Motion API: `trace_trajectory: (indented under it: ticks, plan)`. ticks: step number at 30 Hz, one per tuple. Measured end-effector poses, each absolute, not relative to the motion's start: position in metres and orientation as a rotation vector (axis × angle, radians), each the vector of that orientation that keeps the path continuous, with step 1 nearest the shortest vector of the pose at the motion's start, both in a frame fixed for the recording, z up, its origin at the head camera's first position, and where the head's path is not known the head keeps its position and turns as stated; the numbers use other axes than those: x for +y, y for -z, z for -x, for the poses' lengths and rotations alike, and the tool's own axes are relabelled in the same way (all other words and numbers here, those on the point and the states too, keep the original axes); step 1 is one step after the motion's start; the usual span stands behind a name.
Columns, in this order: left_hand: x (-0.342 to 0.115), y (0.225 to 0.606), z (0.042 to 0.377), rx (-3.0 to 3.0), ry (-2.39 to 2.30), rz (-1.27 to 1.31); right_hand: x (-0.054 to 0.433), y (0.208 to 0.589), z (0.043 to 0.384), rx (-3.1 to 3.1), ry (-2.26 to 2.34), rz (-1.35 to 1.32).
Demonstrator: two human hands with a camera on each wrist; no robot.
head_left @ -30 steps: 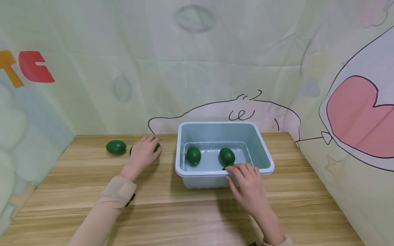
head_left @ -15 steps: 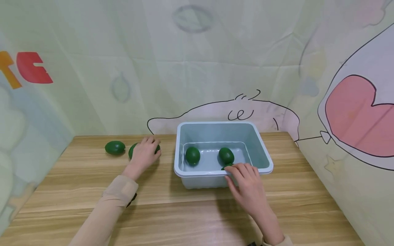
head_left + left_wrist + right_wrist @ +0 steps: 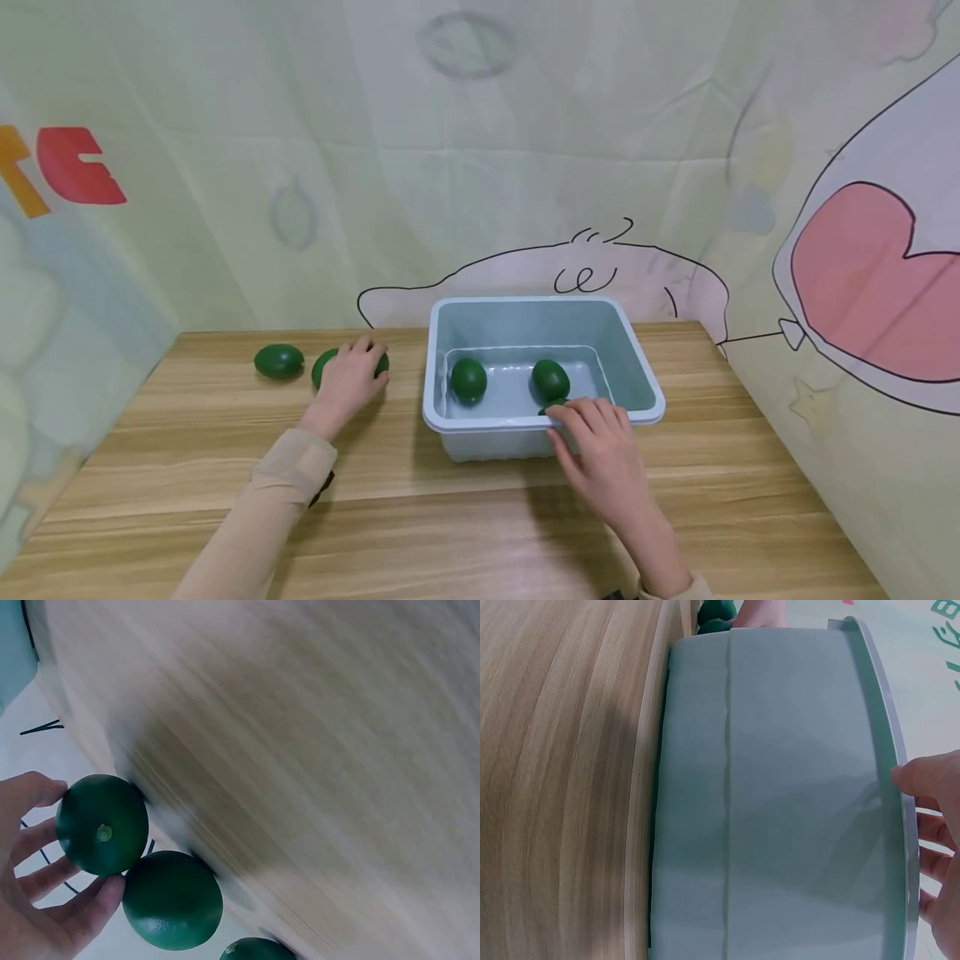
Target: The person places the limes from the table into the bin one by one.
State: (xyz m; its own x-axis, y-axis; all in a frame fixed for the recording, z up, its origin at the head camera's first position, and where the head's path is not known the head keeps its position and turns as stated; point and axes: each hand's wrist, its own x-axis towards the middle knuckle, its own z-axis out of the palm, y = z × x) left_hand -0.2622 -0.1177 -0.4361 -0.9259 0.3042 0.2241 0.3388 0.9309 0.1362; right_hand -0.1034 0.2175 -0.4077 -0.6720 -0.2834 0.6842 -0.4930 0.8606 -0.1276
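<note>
Head view: a pale blue bin (image 3: pixel 495 424) stands right of centre on a wood-grained table (image 3: pixel 405 533), before a printed backdrop (image 3: pixel 480 200). Left of centre, the left hand (image 3: pixel 345 380) grasps a dark green fruit (image 3: pixel 382 365), largely covered by the fingers. A second fruit (image 3: pixel 323 367) lies just beside it, partly behind the hand; a third fruit (image 3: pixel 279 362) lies nearer the left edge of the frame. Inside the bin are a fourth fruit (image 3: pixel 468 381) at left, a fifth fruit (image 3: pixel 551 380) right of its middle, and a sixth fruit (image 3: pixel 552 409), mostly hidden by the near rim and the right hand (image 3: pixel 606 454). The right hand, at lower right of the frame, grips that rim. Left wrist view: at lower left, thumb and fingertips hold the fruit by its sides. Right wrist view: at right, the thumb rests outside the rim, the fingers beyond it.
</note>
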Motion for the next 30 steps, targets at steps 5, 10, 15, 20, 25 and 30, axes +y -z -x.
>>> trace_trajectory:
  ticks: [5,10,15,20,25,30]
  plan:
    - [-0.118,0.437,0.264,-2.888,0.256,0.493,0.218,0.408,0.104,-2.345,-0.406,-0.558]
    - [-0.118,0.437,0.264,-2.897,0.244,0.501,0.218,0.408,0.104,-2.355,-0.408,-0.557]
    - [-0.117,0.434,0.262,-2.916,0.253,0.512,0.218,0.409,0.104,-2.356,-0.409,-0.558]
    - [-0.115,0.431,0.258,-2.925,0.276,0.545,0.217,0.409,0.103,-2.357,-0.416,-0.556]
    - [-0.114,0.43,0.256,-2.932,0.294,0.574,0.217,0.409,0.102,-2.367,-0.423,-0.555]
    - [-0.114,0.43,0.253,-2.955,0.333,0.571,0.217,0.407,0.103,-2.364,-0.417,-0.556]
